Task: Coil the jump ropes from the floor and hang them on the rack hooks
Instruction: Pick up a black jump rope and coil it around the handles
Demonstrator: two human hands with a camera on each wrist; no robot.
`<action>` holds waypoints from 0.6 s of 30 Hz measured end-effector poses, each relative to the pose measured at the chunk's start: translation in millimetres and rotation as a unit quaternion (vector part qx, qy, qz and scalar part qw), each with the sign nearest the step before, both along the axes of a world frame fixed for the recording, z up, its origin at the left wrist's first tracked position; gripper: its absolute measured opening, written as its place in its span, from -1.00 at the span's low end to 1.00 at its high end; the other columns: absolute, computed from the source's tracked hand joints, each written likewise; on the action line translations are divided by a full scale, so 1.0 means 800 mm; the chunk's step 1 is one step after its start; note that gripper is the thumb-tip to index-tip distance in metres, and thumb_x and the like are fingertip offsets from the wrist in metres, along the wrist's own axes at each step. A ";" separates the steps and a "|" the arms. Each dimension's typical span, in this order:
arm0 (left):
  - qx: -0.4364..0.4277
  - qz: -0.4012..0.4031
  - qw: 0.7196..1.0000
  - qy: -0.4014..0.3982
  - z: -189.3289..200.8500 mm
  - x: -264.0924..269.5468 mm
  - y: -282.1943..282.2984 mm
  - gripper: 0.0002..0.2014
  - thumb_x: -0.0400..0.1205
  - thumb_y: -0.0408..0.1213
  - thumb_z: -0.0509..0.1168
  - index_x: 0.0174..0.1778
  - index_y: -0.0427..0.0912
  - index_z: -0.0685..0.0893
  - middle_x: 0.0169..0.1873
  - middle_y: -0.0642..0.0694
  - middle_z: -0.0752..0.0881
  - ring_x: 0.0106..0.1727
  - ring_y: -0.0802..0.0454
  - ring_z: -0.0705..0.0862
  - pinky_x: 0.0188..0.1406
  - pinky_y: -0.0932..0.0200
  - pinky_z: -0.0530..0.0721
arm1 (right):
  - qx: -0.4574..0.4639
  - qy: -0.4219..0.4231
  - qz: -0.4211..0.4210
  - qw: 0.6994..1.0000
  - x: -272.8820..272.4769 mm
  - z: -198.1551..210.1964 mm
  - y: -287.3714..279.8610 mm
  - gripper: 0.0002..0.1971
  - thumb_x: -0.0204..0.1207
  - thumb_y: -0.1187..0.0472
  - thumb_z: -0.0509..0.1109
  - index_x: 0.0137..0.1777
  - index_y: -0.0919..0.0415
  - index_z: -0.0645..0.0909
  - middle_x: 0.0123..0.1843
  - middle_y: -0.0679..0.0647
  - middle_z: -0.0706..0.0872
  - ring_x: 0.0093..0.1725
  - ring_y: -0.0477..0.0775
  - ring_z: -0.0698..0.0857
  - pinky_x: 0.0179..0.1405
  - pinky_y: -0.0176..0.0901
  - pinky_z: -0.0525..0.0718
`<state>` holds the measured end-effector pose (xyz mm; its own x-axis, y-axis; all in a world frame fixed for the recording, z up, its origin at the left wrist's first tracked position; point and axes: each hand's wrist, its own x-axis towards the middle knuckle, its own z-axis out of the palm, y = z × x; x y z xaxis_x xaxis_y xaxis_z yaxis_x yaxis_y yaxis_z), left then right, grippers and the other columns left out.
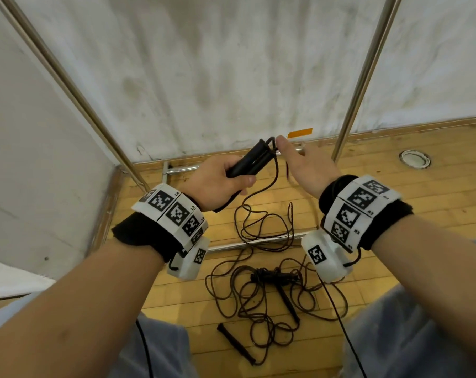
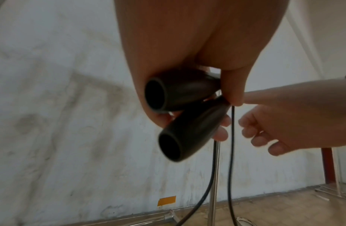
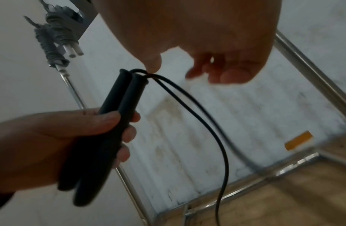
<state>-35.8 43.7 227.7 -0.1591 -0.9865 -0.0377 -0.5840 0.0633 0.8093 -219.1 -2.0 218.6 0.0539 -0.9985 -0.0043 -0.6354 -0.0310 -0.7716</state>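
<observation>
While the left hand (image 1: 217, 184) grips two black jump-rope handles (image 1: 249, 160) side by side, long axes angled up toward the wall, the right hand (image 1: 303, 166) hovers beside their cord ends, fingers loosely spread.

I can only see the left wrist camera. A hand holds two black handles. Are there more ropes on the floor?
Observer: Yes. In the head view, tangled ropes with loose black handles lie on the wooden floor below the hands.
Operator: Is any rope hung up already?
Observer: The right wrist view shows wound bundles with white handles hanging high up beside the rack pole.
Operator: What's the other hand doing?
Observer: The right hand is open. Its thumb tip meets the cord where it leaves the held handles in the left hand.
</observation>
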 end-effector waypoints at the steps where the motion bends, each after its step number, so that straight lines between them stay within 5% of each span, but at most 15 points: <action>1: -0.001 -0.003 1.000 -0.005 0.001 0.001 0.000 -0.88 0.60 -0.24 0.39 -0.18 0.10 0.65 -0.30 -0.03 0.78 -0.27 0.16 0.75 -0.26 0.37 0.65 | -0.032 -0.025 -0.014 0.999 -0.001 -0.001 -0.001 -0.51 0.51 -0.35 0.13 -0.17 0.13 0.41 -0.23 -0.04 0.48 -0.26 -0.01 0.49 -0.30 -0.15 0.43; 4: -0.005 -0.018 0.999 -0.033 0.003 0.003 0.001 -0.86 0.60 -0.23 0.38 -0.24 0.08 0.63 -0.39 0.02 0.75 -0.50 0.32 0.61 -0.54 0.50 0.48 | -0.125 -0.101 0.033 0.987 0.002 0.001 0.003 -0.73 0.62 -0.09 0.20 0.15 0.08 0.46 -0.02 -0.12 0.52 -0.05 -0.14 0.53 -0.12 -0.34 0.47; 6: -0.007 -0.026 0.999 -0.034 0.003 0.005 0.001 -0.86 0.59 -0.25 0.38 -0.26 0.07 0.63 -0.40 0.04 0.74 -0.51 0.37 0.58 -0.53 0.54 0.43 | -0.095 -0.111 0.103 0.984 0.007 -0.001 0.009 -0.73 0.68 -0.02 0.10 0.05 0.08 0.58 -0.25 -0.18 0.62 -0.25 -0.18 0.57 -0.26 -0.37 0.47; 8: -0.009 -0.032 0.999 -0.037 0.004 0.006 0.002 -0.85 0.60 -0.26 0.38 -0.26 0.06 0.63 -0.41 0.07 0.72 -0.46 0.38 0.60 -0.46 0.55 0.44 | -0.059 -0.135 0.125 0.981 0.010 -0.002 0.016 -0.66 0.70 0.00 0.08 -0.04 0.13 0.64 -0.52 -0.15 0.60 -0.41 -0.08 0.63 -0.27 -0.20 0.55; 11: -0.001 -0.028 0.999 -0.025 0.003 0.008 0.003 -0.86 0.62 -0.27 0.34 -0.23 0.05 0.63 -0.42 0.14 0.72 -0.35 0.32 0.68 -0.36 0.49 0.52 | -0.020 -0.200 0.131 0.971 0.011 0.004 0.019 -0.79 0.68 0.11 0.18 -0.06 0.08 0.64 -0.63 -0.20 0.47 -0.58 -0.08 0.56 -0.25 0.05 0.70; 18: 0.032 -0.026 0.997 -0.064 -0.001 0.018 0.006 -0.94 0.61 -0.10 0.35 -0.12 0.10 0.58 -0.33 0.03 0.72 -0.34 0.20 0.68 -0.29 0.28 0.56 | -0.018 -0.276 0.094 0.956 0.008 0.025 0.015 -0.80 0.66 0.23 0.22 0.05 0.22 0.69 -0.68 -0.21 0.36 -0.66 -0.19 0.37 -0.46 -0.28 0.59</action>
